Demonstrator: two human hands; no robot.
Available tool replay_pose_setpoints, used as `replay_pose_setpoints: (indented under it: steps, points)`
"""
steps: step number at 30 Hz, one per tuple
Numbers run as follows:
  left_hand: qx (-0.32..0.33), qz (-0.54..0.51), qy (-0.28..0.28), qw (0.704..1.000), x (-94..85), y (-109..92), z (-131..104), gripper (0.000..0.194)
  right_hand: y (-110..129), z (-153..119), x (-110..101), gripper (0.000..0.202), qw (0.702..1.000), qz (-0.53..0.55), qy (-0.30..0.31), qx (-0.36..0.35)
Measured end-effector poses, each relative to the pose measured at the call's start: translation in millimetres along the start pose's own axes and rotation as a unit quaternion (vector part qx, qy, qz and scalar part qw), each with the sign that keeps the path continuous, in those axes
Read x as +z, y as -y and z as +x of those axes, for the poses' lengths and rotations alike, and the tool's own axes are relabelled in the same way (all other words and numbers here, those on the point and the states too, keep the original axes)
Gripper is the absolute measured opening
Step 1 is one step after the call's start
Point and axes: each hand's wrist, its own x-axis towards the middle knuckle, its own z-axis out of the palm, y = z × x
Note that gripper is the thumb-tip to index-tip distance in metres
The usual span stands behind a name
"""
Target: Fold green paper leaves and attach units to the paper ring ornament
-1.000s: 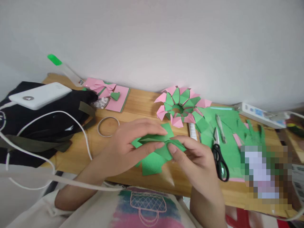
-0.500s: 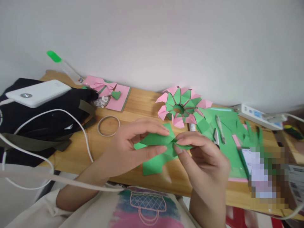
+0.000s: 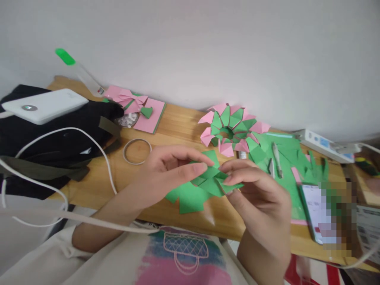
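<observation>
Head view: left hand [image 3: 160, 174] and right hand [image 3: 264, 198] pinch folded green paper [image 3: 212, 186] between them, probably left steadying, right shaping (underside hidden). Green pieces [image 3: 190, 200] lie below hands, likely for easy reach; pink-and-green ring [image 3: 225, 116] beyond, seemingly out of way.

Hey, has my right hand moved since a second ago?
Yes, rightward: judged against the scissors, your right hand now blocks the handles that showed earlier.
</observation>
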Motion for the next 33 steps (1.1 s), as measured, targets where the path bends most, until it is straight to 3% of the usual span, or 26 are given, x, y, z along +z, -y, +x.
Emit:
replay_pose_setpoints:
  steps: [11, 22, 29, 33]
  points:
    - [-0.008, -0.039, 0.059, 0.998, -3.9, 1.5, 5.7, 0.020, 2.9, -0.3, -0.1, 0.033, 1.000, -0.009, 0.028, -0.009]
    - [-0.089, -0.064, 0.095, 0.989, -7.2, 1.0, 11.2, 0.011, 5.4, 1.7, -0.5, 0.027, 0.998, -0.027, 0.048, -0.017]
    - [-0.171, -0.144, 0.158, 0.962, -10.3, 4.0, 15.3, 0.014, 5.2, 3.3, -4.3, 0.021, 0.995, -0.038, 0.082, -0.050]
    - [-0.188, -0.167, 0.179, 0.951, -11.6, 5.2, 15.6, 0.014, 7.5, 1.8, -1.2, 0.024, 0.996, -0.029, 0.068, -0.046]
